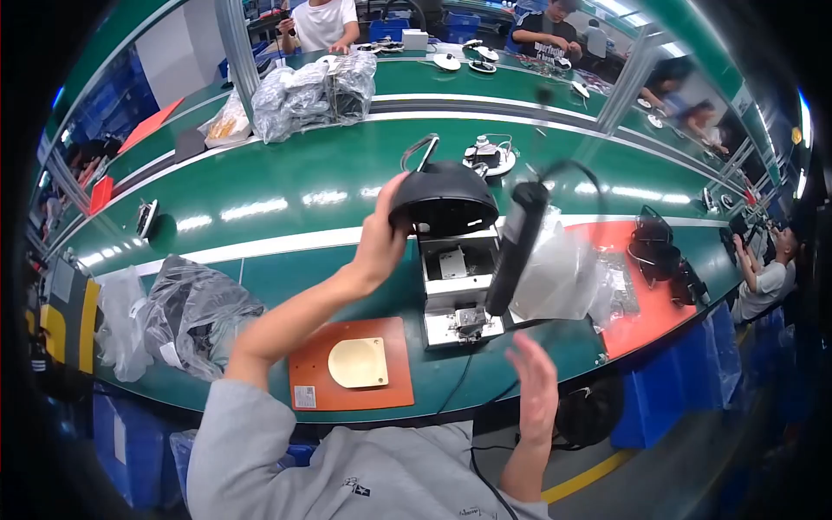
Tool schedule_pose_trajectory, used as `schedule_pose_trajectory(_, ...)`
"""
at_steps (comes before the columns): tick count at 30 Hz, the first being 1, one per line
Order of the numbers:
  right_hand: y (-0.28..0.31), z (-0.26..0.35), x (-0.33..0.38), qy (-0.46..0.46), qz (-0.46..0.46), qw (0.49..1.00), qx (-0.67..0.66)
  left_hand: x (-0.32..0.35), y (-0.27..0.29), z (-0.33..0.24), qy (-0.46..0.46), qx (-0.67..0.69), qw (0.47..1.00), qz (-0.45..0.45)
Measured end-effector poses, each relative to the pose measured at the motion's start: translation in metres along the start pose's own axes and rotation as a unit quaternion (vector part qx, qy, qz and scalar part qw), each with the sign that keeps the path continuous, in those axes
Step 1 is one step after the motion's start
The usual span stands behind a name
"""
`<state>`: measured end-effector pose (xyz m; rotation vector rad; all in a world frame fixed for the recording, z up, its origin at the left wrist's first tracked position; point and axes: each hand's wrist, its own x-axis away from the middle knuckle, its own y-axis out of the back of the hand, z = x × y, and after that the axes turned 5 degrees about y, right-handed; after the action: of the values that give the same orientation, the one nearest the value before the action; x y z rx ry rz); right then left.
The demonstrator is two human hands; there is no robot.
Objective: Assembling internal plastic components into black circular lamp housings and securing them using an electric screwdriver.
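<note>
My left hand [381,234] is closed on the rim of a black dome-shaped housing [446,198], holding it tilted above the far end of a silver metal fixture [459,290]. A thin cable or strap loop sticks up behind the dome. To the right of the fixture a black stick-shaped power screwdriver [518,247] hangs upright, smeared by motion, with a cord curving from its top. My right hand [535,390] is just below and right of its lower end, apart from it, fingers stretched out and holding nothing.
An orange board [316,360] bears a cream plate [358,362]. Plastic-wrapped parts [195,312] lie left; a clear bag [555,273] and an orange mat [641,316] with black parts [654,251] lie right. Beyond, a green conveyor [321,169] carries a white round unit [490,159]. Other people work across and right.
</note>
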<state>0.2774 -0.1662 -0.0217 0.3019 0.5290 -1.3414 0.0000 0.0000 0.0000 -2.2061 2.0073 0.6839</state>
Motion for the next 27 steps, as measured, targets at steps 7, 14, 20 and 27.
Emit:
schedule_pose_trajectory(7,0.070,0.015,0.094,-0.163,-0.115,0.971,-0.128,0.001,-0.030,-0.008,-0.178,-0.105,0.976,-0.074)
schedule_pose_trajectory(14,0.182,0.016,0.029,0.074,-0.440,0.885,0.130,-0.058,0.046,0.036,0.079,-0.036,0.966,-0.245)
schedule_pose_trajectory(20,0.374,-0.067,-0.114,-0.109,-0.441,0.818,0.354,-0.128,0.224,0.228,0.415,0.224,0.868,-0.151)
schedule_pose_trajectory(27,0.449,-0.118,-0.183,-0.300,-0.468,0.668,0.494,-0.093,0.164,0.189,0.417,0.314,0.843,-0.128)
